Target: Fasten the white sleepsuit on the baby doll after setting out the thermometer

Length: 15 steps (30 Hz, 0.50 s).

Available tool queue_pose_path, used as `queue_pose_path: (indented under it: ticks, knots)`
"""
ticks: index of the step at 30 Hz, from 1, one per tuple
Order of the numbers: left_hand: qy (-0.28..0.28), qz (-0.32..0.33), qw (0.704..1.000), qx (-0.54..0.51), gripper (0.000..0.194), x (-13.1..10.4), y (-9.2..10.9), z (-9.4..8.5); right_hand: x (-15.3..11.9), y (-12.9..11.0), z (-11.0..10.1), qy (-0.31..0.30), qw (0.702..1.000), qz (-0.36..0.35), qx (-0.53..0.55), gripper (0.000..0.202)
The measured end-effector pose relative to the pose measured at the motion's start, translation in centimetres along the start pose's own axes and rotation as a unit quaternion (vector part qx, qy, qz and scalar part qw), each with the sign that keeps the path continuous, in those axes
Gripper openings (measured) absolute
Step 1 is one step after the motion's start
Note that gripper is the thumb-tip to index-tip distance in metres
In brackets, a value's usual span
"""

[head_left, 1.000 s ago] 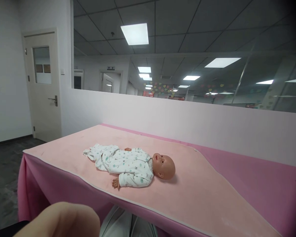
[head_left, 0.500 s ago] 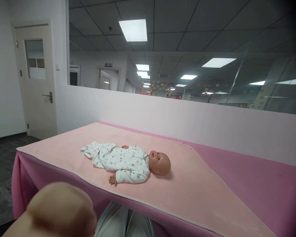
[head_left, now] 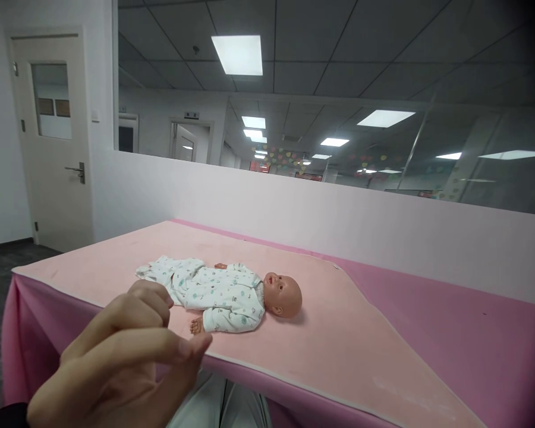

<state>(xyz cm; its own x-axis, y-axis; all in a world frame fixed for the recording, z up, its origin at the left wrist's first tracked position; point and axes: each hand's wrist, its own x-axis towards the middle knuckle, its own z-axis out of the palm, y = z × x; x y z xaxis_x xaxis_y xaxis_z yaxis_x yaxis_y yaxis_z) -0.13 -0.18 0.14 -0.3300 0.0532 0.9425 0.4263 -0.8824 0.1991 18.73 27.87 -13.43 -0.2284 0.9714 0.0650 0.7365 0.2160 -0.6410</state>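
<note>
While the left hand (head_left: 120, 362) is held loosely curled and empty close to the camera, fingers gathered toward the thumb, nothing is touched; the right hand is not seen; the baby doll (head_left: 225, 292) is laid on its back on the pink mat (head_left: 348, 351); it is judged light, soft-clothed, hard-headed; torso and head are best supported.

The doll (head_left: 232, 294) lies on its back on the mat (head_left: 339, 351), head to the right, feet to the left. The mat covers the left part of the counter (head_left: 472, 339). A low partition wall (head_left: 339, 229) stands directly behind the counter. A door (head_left: 53, 142) stands at far left, behind the counter's left end. The left hand (head_left: 120, 362) hangs before the counter's near edge, in front of the doll and apart from it.
</note>
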Motion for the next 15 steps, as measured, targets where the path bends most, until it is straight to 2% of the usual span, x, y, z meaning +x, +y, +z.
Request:
queue_pose_path:
  ticks: [3,5,8,10,13,15]
  knots:
    - [-0.023,-0.078,0.996,0.02,0.019,-0.4,0.1,-0.3,0.1,-0.1,0.4,0.062,0.997,-0.023,0.027,0.023]
    - [-0.037,-0.104,0.993,0.032,0.016,-0.6,0.2,-0.5,0.1,-0.1,0.7,0.097,0.994,-0.038,0.043,0.02]
    - [-0.035,-0.118,0.991,0.052,0.01,-0.6,0.5,-0.4,0.3,0.3,0.9,0.136,0.987,-0.057,0.06,0.022]
    - [-0.044,-0.124,0.989,0.062,0.007,-0.4,0.5,-0.4,0.5,0.6,1.0,0.157,0.983,-0.064,0.065,0.032]
    - [-0.082,-0.115,0.989,0.045,0.007,-0.4,0.2,-0.5,1.3,1.0,1.1,0.183,0.979,-0.063,0.06,0.049]
    - [-0.111,-0.11,0.987,0.035,0.009,-0.4,-0.2,-0.6,1.8,1.4,1.3,0.196,0.977,-0.06,0.053,0.054]
